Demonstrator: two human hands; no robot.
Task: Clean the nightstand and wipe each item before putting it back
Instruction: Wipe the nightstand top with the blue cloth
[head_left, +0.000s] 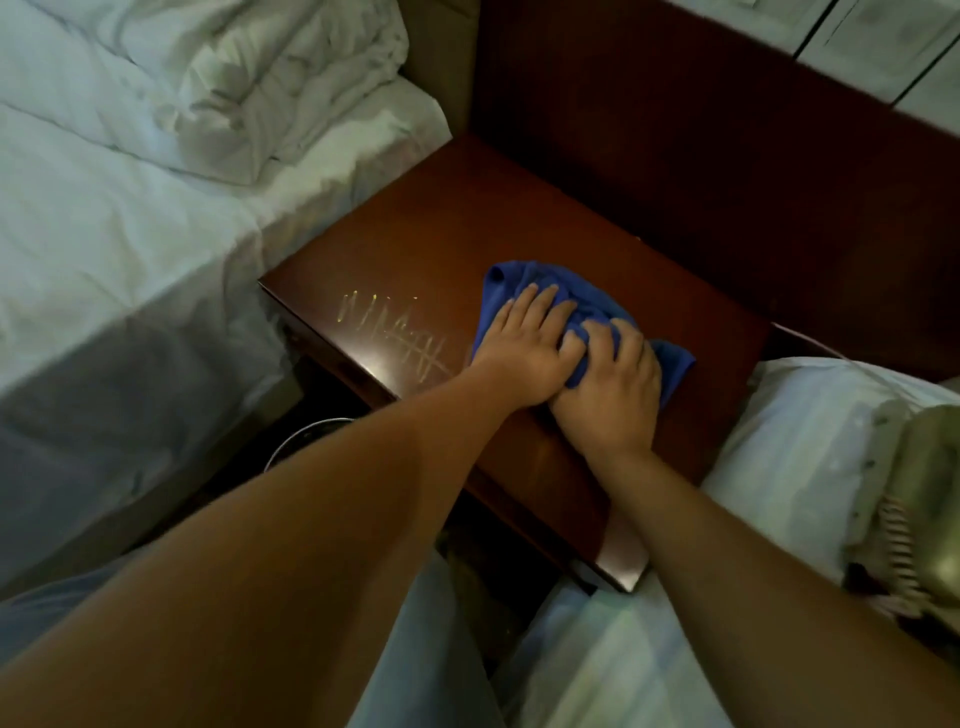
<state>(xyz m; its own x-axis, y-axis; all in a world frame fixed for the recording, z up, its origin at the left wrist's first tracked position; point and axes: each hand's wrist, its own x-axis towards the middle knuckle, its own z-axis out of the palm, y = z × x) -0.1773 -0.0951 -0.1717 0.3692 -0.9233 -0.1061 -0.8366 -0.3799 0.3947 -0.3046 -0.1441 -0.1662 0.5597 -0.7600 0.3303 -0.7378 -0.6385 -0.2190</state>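
both hands are on a bunched-up blue cloth (535, 283) sitting on the dark wood nightstand (415, 218), over toward its right half: the left hand (524, 345) lies on it with fingers mostly straight, pressing down, and the right hand (610, 387) is right against it with fingers curled into the fabric, gripping a fold. just left of the cloth there's a patch of pale yellowish scratch marks (395, 332) on the top. a bed with white sheets (130, 218) is to the left, another white bed (810, 441) to the right with an old telephone (930, 499) lying on it.
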